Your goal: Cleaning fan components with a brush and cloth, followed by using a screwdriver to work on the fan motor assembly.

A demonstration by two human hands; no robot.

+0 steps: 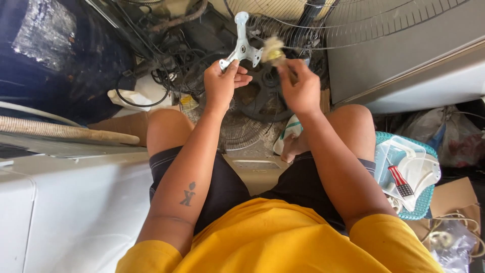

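My left hand (222, 82) grips one arm of a white three-armed plastic fan bracket (242, 44), held up in front of my knees. My right hand (300, 86) pinches a small brush with pale, frayed bristles (273, 49), and the bristles touch the bracket's right arm. Both hands hover above a round dark fan base (262, 98) and a wire fan grille (237, 129) lying on the floor between my legs.
A second wire grille (353, 23) leans at the top right against a grey slab. A teal basket (411, 174) with white plastic parts and a red-handled brush sits by my right thigh. Tangled cables (166, 45) lie far left; a white appliance (76, 212) stands at my left.
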